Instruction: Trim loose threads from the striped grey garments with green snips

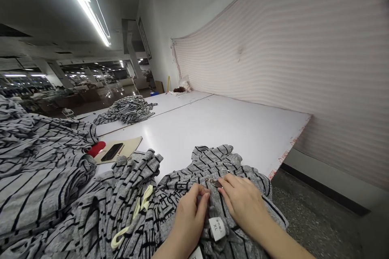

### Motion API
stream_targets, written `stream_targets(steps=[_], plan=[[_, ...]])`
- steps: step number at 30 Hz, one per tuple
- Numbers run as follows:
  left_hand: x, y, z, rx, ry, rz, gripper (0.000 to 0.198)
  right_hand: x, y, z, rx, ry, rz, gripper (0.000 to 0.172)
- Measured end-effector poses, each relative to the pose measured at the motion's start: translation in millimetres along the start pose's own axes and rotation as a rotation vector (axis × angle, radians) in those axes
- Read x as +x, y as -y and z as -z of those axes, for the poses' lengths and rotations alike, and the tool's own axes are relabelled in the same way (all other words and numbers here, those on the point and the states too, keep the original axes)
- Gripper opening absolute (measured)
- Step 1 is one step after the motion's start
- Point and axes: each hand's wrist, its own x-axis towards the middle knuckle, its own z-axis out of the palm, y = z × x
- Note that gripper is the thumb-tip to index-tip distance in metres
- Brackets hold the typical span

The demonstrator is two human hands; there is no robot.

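Note:
My left hand [190,218] and my right hand [244,202] rest on a grey garment with black stripes [194,178], lying at the near edge of the white table. The left fingertips pinch the fabric. The right fingertips lie against a small dark metal piece [216,183], with a small ring [207,179] just beyond it, between my hands. Whether the right hand grips the metal piece is hard to tell. A white XL size label [216,228] hangs just below my hands, and a cream drawstring [133,214] lies to their left.
A large pile of striped garments [39,162] lies at the left, and another heap [126,109] sits farther along the white table [212,129]. A phone [112,152] lies on a beige pad [127,147] beside red cloth [96,149]. Pink-striped sheeting [273,48] covers the wall; the floor [313,214] lies right.

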Motion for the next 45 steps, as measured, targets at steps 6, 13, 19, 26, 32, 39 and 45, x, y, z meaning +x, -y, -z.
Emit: stream_targets(steps=[6,13,19,26,32,39,45], plan=[[-3,2,-0.1,-0.069,0.026,0.006,0.021,1,-1,2,0.010,0.030,-0.043,0.021],[-3,0,-0.8,-0.084,0.023,0.019,0.021,1,-3,9,0.044,0.093,-0.090,0.020],[-3,2,-0.9,-0.082,0.026,0.011,0.020,4,-3,6,0.035,0.114,-0.089,0.019],[-3,5,-3.0,-0.085,0.027,0.005,0.019,4,-6,3,0.067,0.158,-0.115,0.018],[-5,8,-3.7,-0.058,0.009,-0.033,0.019,9,-5,8,0.123,0.148,-0.119,0.018],[-8,14,-8.4,-0.001,-0.012,-0.132,0.018,21,5,8,0.103,0.180,-0.062,0.017],[-8,20,-15.3,-0.015,-0.062,-0.130,0.021,26,7,4,0.026,0.211,-0.106,0.018]])
